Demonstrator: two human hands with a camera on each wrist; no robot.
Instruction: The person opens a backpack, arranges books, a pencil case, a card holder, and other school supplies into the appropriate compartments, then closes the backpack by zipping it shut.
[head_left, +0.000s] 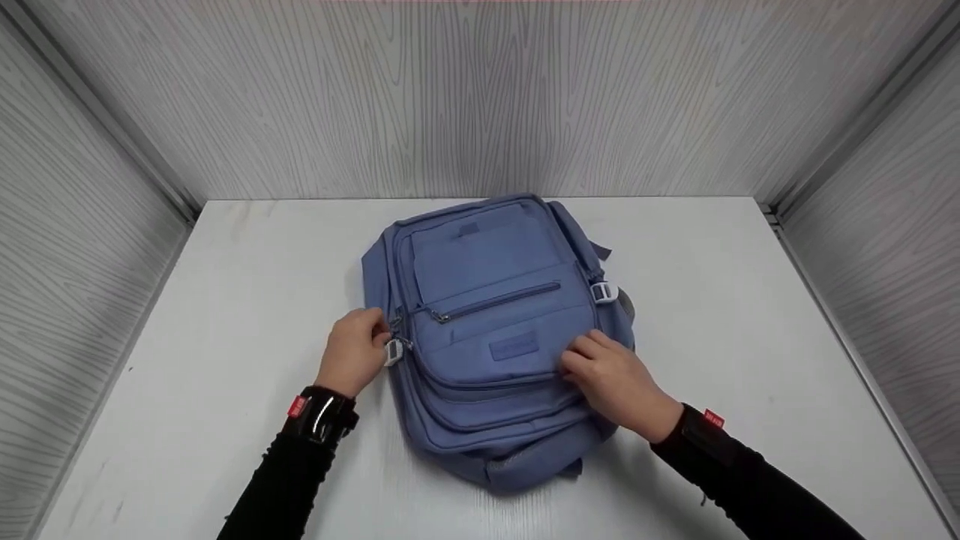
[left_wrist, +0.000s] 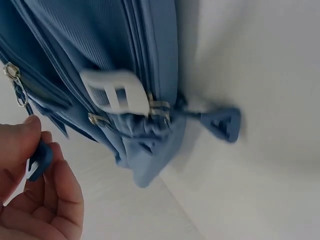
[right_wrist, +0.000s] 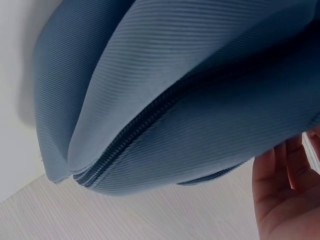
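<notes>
A blue backpack [head_left: 495,247] lies front side up, slightly turned, its top toward the back wall. At its left edge my left hand [head_left: 354,352] pinches a blue zipper pull [left_wrist: 40,161] between thumb and fingers. A cord joins that pull to a metal zipper slider [left_wrist: 12,71]. Beside the hand sits a white buckle [left_wrist: 115,92], with another triangular zipper pull [left_wrist: 222,124] hanging past it. My right hand [head_left: 615,382] grips the lower right edge of the front pocket with curled fingers; the bag partly hides its fingertips in the right wrist view.
The backpack rests on a white table [head_left: 262,285]. Grey wood-patterned panels stand at the back [head_left: 480,97], left [head_left: 67,187] and right [head_left: 892,187]. A second white buckle [head_left: 604,292] and a strap end [head_left: 602,251] stick out on the bag's right side.
</notes>
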